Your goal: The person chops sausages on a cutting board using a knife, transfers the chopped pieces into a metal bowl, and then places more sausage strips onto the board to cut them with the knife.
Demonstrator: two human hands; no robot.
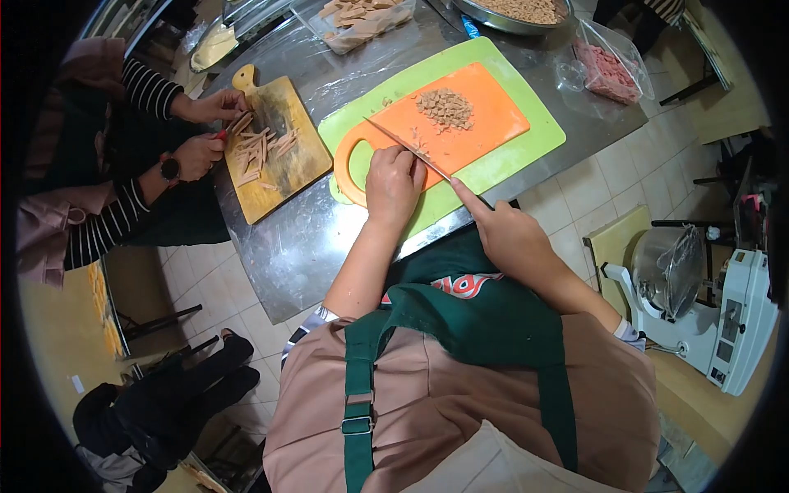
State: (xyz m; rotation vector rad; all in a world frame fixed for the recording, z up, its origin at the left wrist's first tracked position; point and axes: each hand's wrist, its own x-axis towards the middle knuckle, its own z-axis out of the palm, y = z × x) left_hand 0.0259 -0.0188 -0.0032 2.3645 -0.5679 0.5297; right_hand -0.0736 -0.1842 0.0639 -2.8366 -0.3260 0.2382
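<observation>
An orange cutting board (pixel 501 111) lies on a larger green board (pixel 538 135). Small brown diced pieces (pixel 445 109) form a pile on the orange board, with a few crumbs nearer the knife. My right hand (pixel 509 234) grips the handle of a long knife (pixel 427 161), index finger stretched along it; the blade lies across the orange board. Beside the blade, my left hand (pixel 394 185) rests on the board's near edge with its fingers curled together. Whatever is under those fingers is hidden.
At the left, a co-worker's hands cut brown strips (pixel 255 156) on a wooden board (pixel 300 177). A clear tub of brown slabs (pixel 362 20), a metal bowl (pixel 526 25) and a bag of pink pieces (pixel 606 70) stand along the far side. A mixer (pixel 699 287) is at right.
</observation>
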